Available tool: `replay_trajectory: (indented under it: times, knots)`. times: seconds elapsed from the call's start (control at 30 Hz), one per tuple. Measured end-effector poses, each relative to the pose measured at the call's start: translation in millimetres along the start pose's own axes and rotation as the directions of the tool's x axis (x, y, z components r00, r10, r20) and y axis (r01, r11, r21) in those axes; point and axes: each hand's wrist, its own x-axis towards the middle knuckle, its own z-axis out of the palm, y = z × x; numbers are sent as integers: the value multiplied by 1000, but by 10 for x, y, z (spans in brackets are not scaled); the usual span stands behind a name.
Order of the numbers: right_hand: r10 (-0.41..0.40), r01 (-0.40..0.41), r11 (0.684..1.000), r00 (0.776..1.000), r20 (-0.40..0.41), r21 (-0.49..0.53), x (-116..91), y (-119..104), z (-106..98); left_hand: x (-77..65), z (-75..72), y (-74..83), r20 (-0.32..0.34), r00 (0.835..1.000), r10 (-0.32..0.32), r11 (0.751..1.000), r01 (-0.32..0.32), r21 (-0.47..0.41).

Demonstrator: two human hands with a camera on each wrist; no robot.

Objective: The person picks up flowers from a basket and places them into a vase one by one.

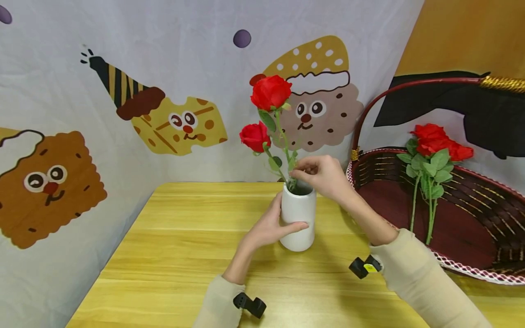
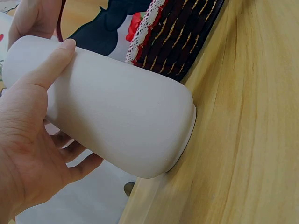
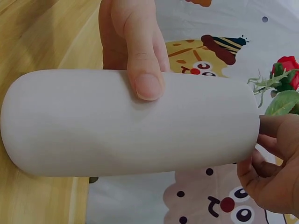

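The white vase [image 1: 298,212] stands on the wooden table [image 1: 172,255], long axis vertical, mouth up, two red roses [image 1: 270,93] leaning left in the head view. The left hand [image 1: 268,226] clasps its side; the right hand [image 1: 324,175] is at the rim [image 1: 301,194], whether pinching a stem [image 1: 282,132] I cannot tell.

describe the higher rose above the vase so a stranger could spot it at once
On the yellow wooden table stands a white vase, held by the left hand. Above its mouth, look for the upper red rose. It looks larger and sits higher than the lower rose, and stands apart from the red roses in the dark basket.
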Motion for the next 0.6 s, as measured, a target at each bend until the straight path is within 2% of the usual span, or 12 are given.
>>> replay_trajectory:
  times: [0.6]
  knots:
    - [63, -68, 995, 996, 69, 72, 43, 115, -30, 2, -4, -4, -10, 1000, 9, 1000, -8, 4]
